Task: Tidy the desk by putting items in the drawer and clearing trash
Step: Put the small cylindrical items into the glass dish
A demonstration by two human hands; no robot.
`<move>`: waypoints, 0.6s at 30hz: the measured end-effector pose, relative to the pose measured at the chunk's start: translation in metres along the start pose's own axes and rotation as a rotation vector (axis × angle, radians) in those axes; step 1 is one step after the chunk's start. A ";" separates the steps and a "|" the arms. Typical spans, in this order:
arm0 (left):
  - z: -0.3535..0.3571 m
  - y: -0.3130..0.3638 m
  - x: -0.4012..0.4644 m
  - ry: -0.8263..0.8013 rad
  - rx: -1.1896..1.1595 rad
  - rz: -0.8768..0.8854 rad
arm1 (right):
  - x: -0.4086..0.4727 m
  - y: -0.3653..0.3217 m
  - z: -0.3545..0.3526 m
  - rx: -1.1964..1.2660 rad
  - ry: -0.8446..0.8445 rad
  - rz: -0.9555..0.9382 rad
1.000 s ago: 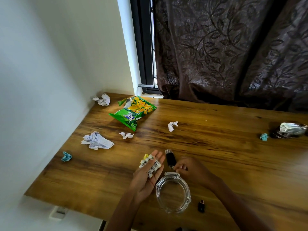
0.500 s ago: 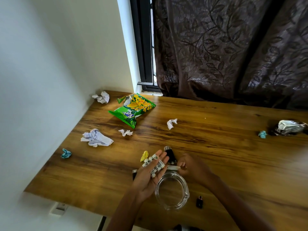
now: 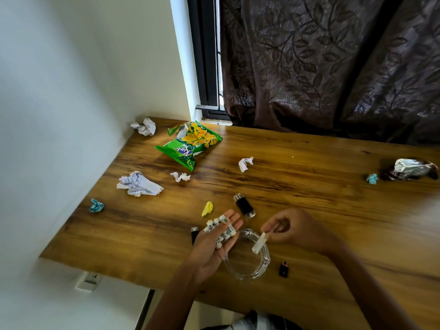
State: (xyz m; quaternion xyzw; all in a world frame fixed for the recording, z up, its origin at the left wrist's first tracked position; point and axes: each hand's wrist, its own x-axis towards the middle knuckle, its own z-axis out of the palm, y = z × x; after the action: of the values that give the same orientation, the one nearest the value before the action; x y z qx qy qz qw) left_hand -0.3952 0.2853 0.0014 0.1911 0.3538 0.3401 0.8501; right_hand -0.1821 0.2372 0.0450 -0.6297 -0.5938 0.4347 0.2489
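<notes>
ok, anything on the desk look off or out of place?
Mostly litter: a torn-open green chip bag by the window, crumpled paper near the wall and foil wrapper far right. Nothing spilled. Left hand cradles batteries; right hand pinches another.

Left grip (image 3: 215, 246) covers most of a black stick (image 3: 194, 232) just left of it; only the capped end shows. Print on the small white cylinders (image 3: 222, 231) in its palm too small to read. Clear glass dish (image 3: 247, 260) partly behind both grips. Tabletop (image 3: 309, 198) cut off at right edge, far right of right grip (image 3: 289, 231). Foil wrapper (image 3: 412, 169) there blurred.
</notes>
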 end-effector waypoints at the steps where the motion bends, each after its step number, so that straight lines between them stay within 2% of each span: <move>1: 0.001 0.000 -0.001 0.004 0.007 -0.005 | 0.000 -0.002 0.006 -0.073 -0.047 0.002; 5: 0.003 -0.003 -0.006 0.023 0.045 -0.030 | 0.002 -0.004 0.031 -0.211 -0.096 0.013; 12: 0.013 -0.011 -0.013 0.088 0.049 -0.135 | 0.002 -0.007 0.049 -0.549 -0.031 0.006; 15: 0.017 -0.016 -0.016 0.130 0.004 -0.201 | 0.001 -0.007 0.054 -0.594 -0.013 -0.006; 18: 0.021 -0.019 -0.019 0.218 -0.062 -0.231 | 0.000 -0.006 0.053 -0.535 0.018 -0.002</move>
State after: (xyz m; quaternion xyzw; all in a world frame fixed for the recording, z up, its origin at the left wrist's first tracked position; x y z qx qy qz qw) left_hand -0.3810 0.2563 0.0141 0.0845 0.4530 0.2695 0.8456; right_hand -0.2304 0.2279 0.0236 -0.6763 -0.6860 0.2565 0.0794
